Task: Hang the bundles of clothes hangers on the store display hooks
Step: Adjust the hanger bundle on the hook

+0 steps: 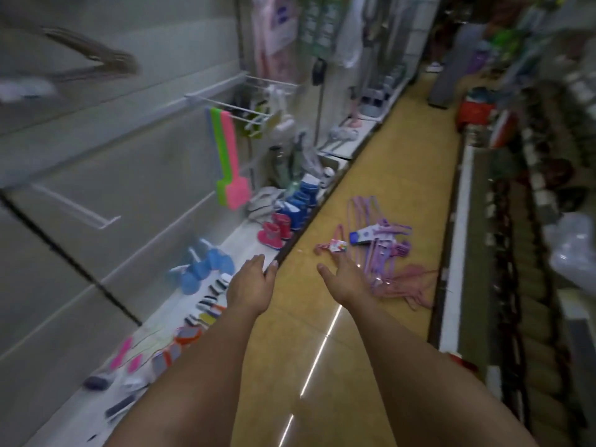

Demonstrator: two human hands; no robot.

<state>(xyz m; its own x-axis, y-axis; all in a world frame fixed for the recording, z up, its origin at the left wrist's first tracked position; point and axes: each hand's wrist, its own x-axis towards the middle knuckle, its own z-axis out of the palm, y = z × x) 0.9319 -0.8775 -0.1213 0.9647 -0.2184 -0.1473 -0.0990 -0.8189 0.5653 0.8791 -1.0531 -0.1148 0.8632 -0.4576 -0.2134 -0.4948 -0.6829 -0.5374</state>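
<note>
- Hanger bundles (379, 243) lie on the floor (322, 317), just beyond the right hand (346, 277).
- Left hand (251, 282) and right hand: fingers spread, holding nothing.

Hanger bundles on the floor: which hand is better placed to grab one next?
Right, probably. The right hand reaches open just short of the hanger bundles on the floor; the left hand hangs open by the shelf edge, farther off.
</note>
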